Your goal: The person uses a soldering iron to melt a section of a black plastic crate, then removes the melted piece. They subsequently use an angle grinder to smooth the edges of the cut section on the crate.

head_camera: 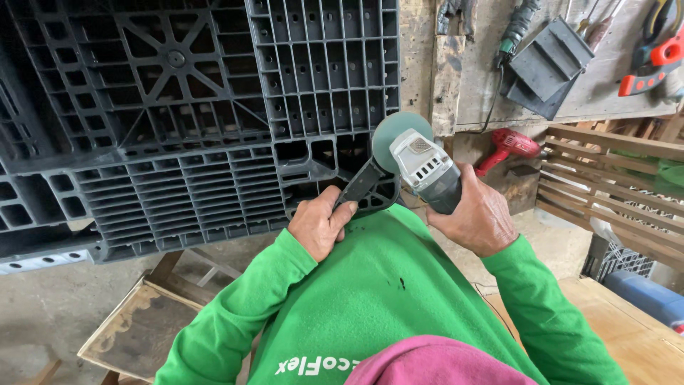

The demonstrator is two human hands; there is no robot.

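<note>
My right hand (479, 217) grips the grey body of an angle grinder (426, 170), its round disc (390, 135) raised in front of my chest. My left hand (319, 224) is closed on a flat black tool (363, 182) that reaches up to the disc's centre. Both arms wear green sleeves. Just behind the grinder stands a large dark grey plastic pallet (178, 107), leaning upright and filling the left and middle of the view.
A red power drill (509, 146) lies by the wall to the right. Hand tools (655, 57) and a dark metal plate (548, 68) hang on the board above. A wooden slatted frame (613, 178) stands at right, a wooden board (139, 328) below left.
</note>
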